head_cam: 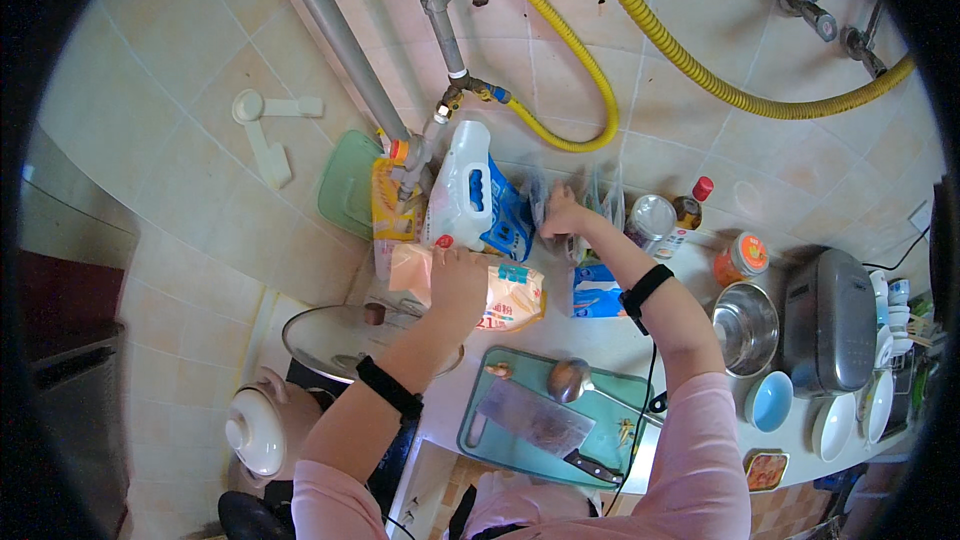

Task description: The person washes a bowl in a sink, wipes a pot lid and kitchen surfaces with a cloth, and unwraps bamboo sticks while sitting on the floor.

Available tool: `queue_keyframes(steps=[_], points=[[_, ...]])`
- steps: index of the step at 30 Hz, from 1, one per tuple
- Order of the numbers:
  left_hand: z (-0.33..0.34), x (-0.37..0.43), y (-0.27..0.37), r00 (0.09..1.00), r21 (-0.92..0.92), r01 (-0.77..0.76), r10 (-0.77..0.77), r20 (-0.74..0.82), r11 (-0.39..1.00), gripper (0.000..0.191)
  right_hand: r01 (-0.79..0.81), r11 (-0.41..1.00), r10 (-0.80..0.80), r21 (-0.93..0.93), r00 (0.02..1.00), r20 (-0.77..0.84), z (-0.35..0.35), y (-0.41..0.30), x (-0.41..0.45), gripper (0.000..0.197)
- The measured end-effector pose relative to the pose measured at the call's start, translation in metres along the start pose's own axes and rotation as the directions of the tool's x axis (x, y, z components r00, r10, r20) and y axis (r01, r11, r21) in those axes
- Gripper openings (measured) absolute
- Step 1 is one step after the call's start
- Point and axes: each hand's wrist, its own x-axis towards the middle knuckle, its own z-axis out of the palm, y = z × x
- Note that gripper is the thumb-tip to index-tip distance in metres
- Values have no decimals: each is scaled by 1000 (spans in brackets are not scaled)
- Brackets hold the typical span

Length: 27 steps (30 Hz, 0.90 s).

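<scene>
My left hand [459,277] rests on top of a pale orange flour bag [517,296], its fingers beside the red cap of a white plastic jug [459,191]. Whether those fingers grip the bag is hard to tell. Farther back, my right hand [561,211] reaches among clear plastic bags [536,199] by the tiled wall; what its fingers touch is partly hidden. A blue bag [510,210] stands between the jug and that hand. Below my right forearm lies a blue and white packet [595,291].
A green cutting board [495,442] holds a cleaver [536,416], a ladle [570,380] and ginger pieces. Left are a glass lid [330,337] and a lidded pot [259,431]. Right stand a jar [651,219], a steel bowl [745,330] and a rice cooker [831,322].
</scene>
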Motion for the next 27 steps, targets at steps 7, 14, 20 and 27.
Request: queue_keyframes(steps=[7,14,20,27], points=[[3,-11,26,975,4,-14,15,-221,1000,37,251,966,-259,-65,922,-286,-3,-43,-21,78],[9,-28,27,967,-144,5,-42,-253,990,47,559,772,-453,302,817,-356,27,-51,61,38],[30,-25,48,952,-52,165,-173,-252,985,47,815,388,-662,431,572,-484,14,-64,73,36],[21,-34,50,956,-104,184,-203,-211,977,51,623,659,-745,-422,619,-248,13,-63,62,29]])
